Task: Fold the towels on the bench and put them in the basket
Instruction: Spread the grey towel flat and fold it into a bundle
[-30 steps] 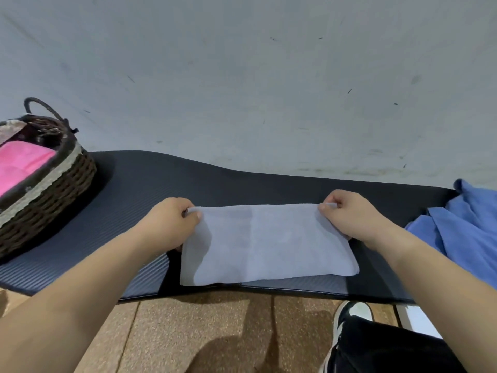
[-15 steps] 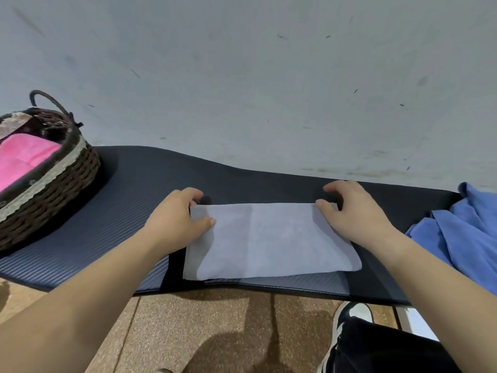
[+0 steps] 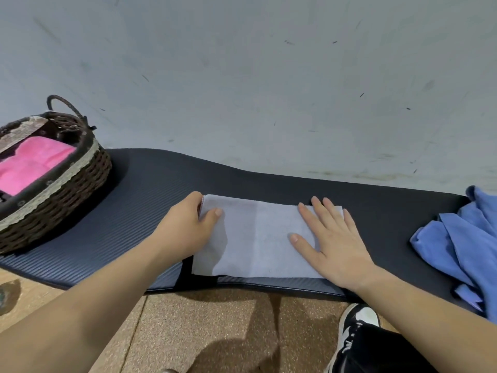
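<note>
Now the left hand point(image 3: 185, 227) pinches the grey towel's point(image 3: 255, 238) left edge; the right hand point(image 3: 333, 238) lies flat, fingers spread, on it.

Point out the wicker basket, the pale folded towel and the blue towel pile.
wicker basket point(image 3: 67, 189): head view, woven side wall.
pale folded towel point(image 3: 255, 238): head view, bare middle between the hands.
blue towel pile point(image 3: 462, 246): head view, crumpled centre.

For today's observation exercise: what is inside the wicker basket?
A folded pink towel lies in the wicker basket. Anything beneath it is covered, and the frame edge cuts off the basket's left part.
</note>
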